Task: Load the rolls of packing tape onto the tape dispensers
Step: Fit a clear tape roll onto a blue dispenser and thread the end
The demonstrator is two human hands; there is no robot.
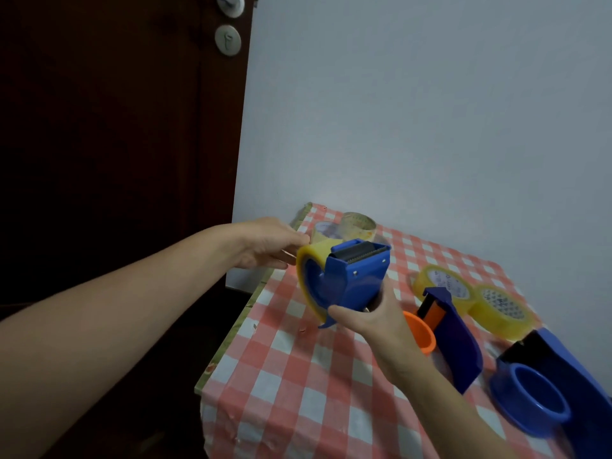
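Observation:
My right hand (372, 321) grips a blue tape dispenser (356, 276) from below and holds it above the table. A yellowish roll of packing tape (306, 260) sits on its hub. My left hand (268, 243) pinches the top of that roll at its far side. Two more yellowish rolls (443, 284) (500, 311) lie flat on the checked cloth at the right. A blue dispenser with an orange hub (447, 329) lies in front of them. Another blue dispenser with a blue hub (543, 389) lies at the far right.
The small table (298, 376) has a red and white checked cloth; its left edge drops off beside a dark wooden door (116, 127). Two clear tape rolls (351, 223) stand at the far corner against the pale wall.

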